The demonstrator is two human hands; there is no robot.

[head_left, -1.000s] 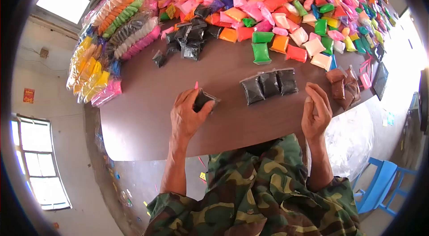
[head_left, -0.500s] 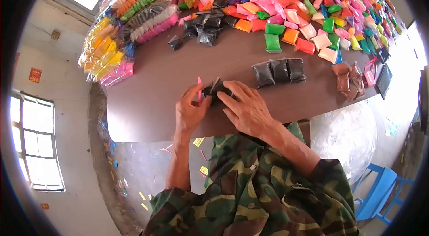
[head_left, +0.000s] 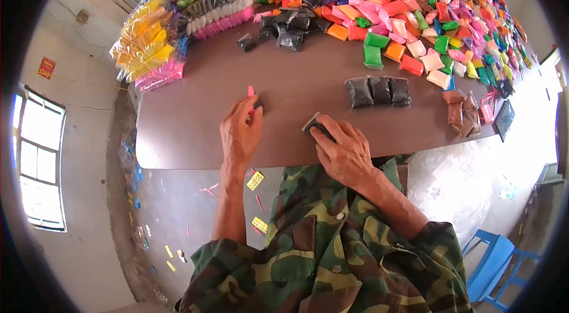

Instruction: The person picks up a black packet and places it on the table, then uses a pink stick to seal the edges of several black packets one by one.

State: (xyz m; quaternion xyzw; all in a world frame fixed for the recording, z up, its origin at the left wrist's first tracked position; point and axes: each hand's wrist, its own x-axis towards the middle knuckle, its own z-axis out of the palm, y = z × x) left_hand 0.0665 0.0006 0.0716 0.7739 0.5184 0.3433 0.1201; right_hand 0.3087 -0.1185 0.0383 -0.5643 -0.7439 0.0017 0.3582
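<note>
My left hand [head_left: 242, 129] is closed in a pinch on a pink strip [head_left: 251, 91], with a small black piece [head_left: 258, 106] at its fingertips. To the right, my right hand [head_left: 344, 148] has its fingers wrapped round a black packet [head_left: 315, 126], partly hidden under them, low over the brown table [head_left: 207, 100]. Three black packets [head_left: 379, 92] lie side by side beyond my right hand. Farther back are a single black packet [head_left: 246, 42] and a small pile of black packets [head_left: 290, 39].
Many colourful packets [head_left: 409, 17] are heaped across the back. Clear bags of packets [head_left: 142, 40] stand at the back left. Brown packets [head_left: 462, 113] and a dark flat object [head_left: 504, 120] lie at the right. A blue chair [head_left: 493, 259] stands at lower right.
My hands have come apart, the left one moving left with the pink strip and small black piece, the right one moving right with a black packet. The camera view has shifted slightly.
</note>
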